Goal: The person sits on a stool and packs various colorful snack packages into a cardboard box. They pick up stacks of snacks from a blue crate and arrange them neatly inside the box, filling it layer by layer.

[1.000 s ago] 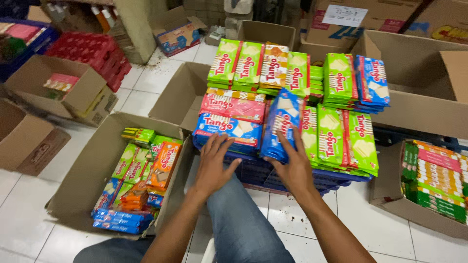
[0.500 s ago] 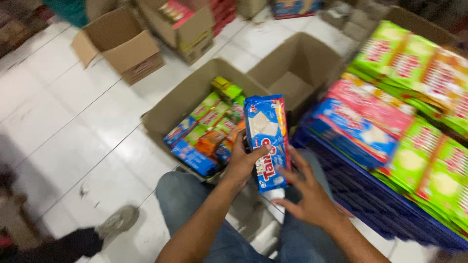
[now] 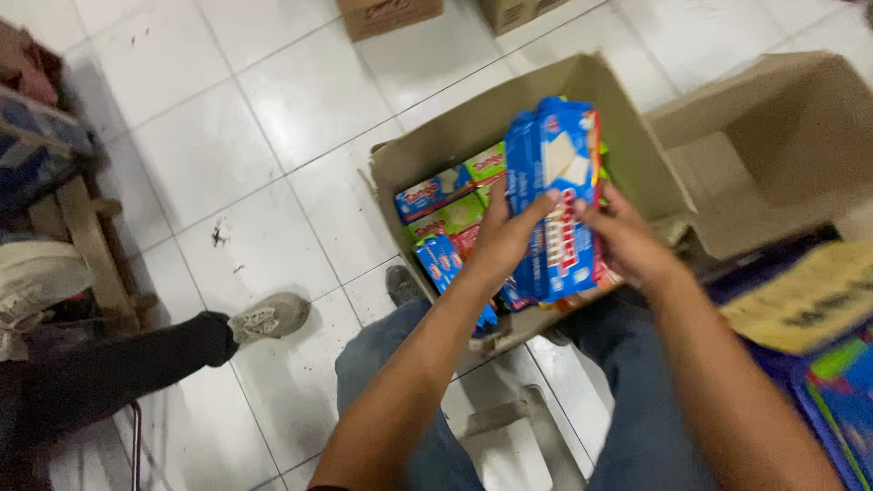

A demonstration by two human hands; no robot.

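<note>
Hands meet on a stack of blue rectangular foil-wrapped wafer packs (image 3: pixel 556 195), and you grip it from both sides: your left hand (image 3: pixel 503 238) is closed on its left edge with the thumb laid across the front face, your right hand (image 3: pixel 626 238) is closed on its right edge with the fingers curled behind. The stack stands upright, its long axis running away from you, the top end pointing toward the far wall of the open brown cardboard box (image 3: pixel 473 136) and the bottom end toward your knees. The broad printed face looks up at you. The stack hangs just above that box, over its near right part, and I cannot tell whether it touches anything inside. Inside the box, to the left of the stack, lie mixed blue, green and red snack packs (image 3: pixel 446 214), packed flat and close together. Both hands are equally near the stack, since both hold it; the left one sits further over the box's inside, the right one nearer the box's right wall. To the right of the box stands a second open brown cardboard box (image 3: pixel 782 136), which seems empty as far as it shows. Left of the box, well apart across the white tiled floor (image 3: pixel 227 155), another person's dark trouser leg and grey shoe (image 3: pixel 268 316) stretch toward it. Your blue jeans (image 3: pixel 400 382) frame the box's near edge.
</note>
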